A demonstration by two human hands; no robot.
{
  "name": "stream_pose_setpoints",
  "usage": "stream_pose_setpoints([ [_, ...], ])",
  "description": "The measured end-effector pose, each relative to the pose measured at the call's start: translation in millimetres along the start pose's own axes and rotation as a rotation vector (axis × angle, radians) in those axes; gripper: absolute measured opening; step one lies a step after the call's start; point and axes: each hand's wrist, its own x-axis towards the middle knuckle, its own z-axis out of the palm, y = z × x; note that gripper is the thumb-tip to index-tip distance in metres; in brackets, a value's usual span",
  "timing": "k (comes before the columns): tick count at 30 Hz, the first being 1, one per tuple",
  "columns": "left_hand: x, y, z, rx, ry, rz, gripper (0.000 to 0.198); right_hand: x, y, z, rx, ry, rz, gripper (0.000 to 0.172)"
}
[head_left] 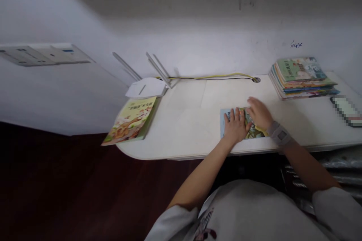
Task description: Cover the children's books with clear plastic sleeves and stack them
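A picture book (256,133) with a blue and green illustrated cover lies flat near the desk's front edge. Flat on its left half rests my left hand (236,126), fingers spread. My right hand (258,113), a grey watch on its wrist, is over the right end of the same book, fingers stretched out and thumb side toward the left hand. Whether its palm touches the cover cannot be made out. Both hands hide much of the cover.
A stack of picture books (302,79) stands at the back right, with a phone (346,111) beside it. At the left, more books (131,120) overhang the white desk's (181,131) edge, before a white router (147,87). Cables run along the wall into a hole (256,80).
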Motion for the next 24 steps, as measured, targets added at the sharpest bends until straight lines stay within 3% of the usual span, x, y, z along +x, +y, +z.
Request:
stream_pose_setpoints([
  [2, 0.0, -2.1, -1.4, 0.009, -0.038, 0.025, 0.067, -8.6, -21.0, 5.8, -0.012, -0.157, -0.156, 0.051],
  [6, -0.5, -15.7, -2.1, 0.025, -0.036, 0.109, 0.065, -22.2, -23.2, 8.6, -0.113, -0.255, -0.175, 0.065],
  [9, -1.2, -34.5, -1.9, 0.015, 0.017, 0.095, 0.061, -28.6, 0.0, 4.3, -0.194, -0.242, -0.128, 0.065],
  [13, -3.8, -57.4, -1.3, -0.029, 0.036, -0.097, 0.063, -36.3, 24.1, -0.7, -0.233, -0.205, -0.046, 0.060],
  [19, -9.1, -60.6, 1.9, -0.105, 0.104, -0.293, 0.076, -37.5, 27.0, -1.2, -0.210, -0.190, -0.045, 0.058],
  [24, -5.7, -68.9, 2.5, -0.411, 0.251, -0.296, 0.045, -31.7, 25.1, -0.8, -0.145, -0.136, -0.014, 0.047],
])
